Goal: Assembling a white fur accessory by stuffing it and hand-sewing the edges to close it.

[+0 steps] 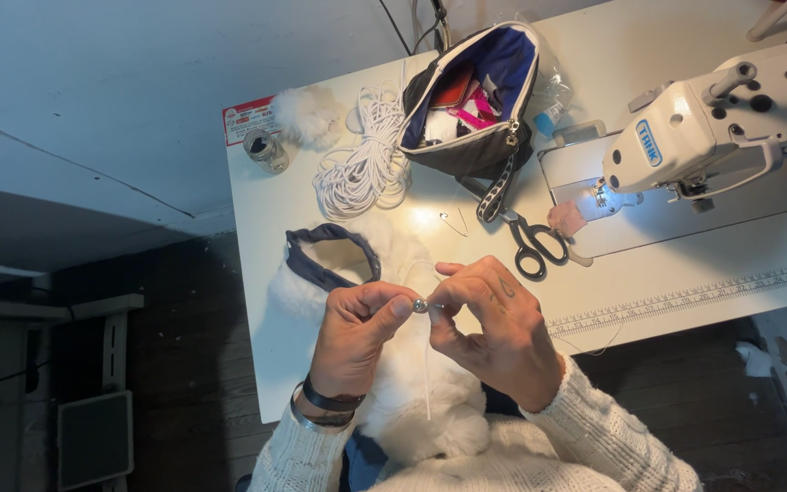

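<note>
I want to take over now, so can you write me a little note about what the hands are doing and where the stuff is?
Left hand and right hand: both pinch a small silver bead, with a thin white cord hanging below.
White furry piece lies under the hands.
Scissors, safety pin, cord bundle and open pouch sit on the white table.
Whether the bead is threaded cannot be told.
</note>
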